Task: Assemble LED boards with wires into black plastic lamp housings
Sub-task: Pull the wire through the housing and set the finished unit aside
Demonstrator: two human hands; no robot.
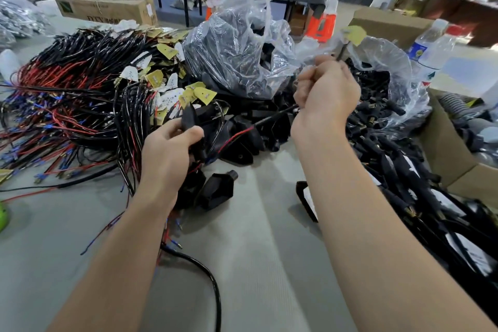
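**Lamp assembly, threading step**

At nine o'clock, the left hand [167, 155] clamps its grip on a black lamp housing [188, 117], likely steadying it. At two o'clock, the right hand [327, 91], grip closed on a black wire [340, 53], holds its yellow LED board [355, 34] high, probably drawing slack.

Grey cloth-covered table [256, 237]. Left: tangled heap of black and red wires with yellow LED boards [80, 94]. Centre back: clear plastic bag of black parts [237, 62]. Mid-table: loose black plastic housings [218, 191]. Front: thick black cable [213, 280]. Left edge: small green object [2, 215], cut off, perhaps plastic.
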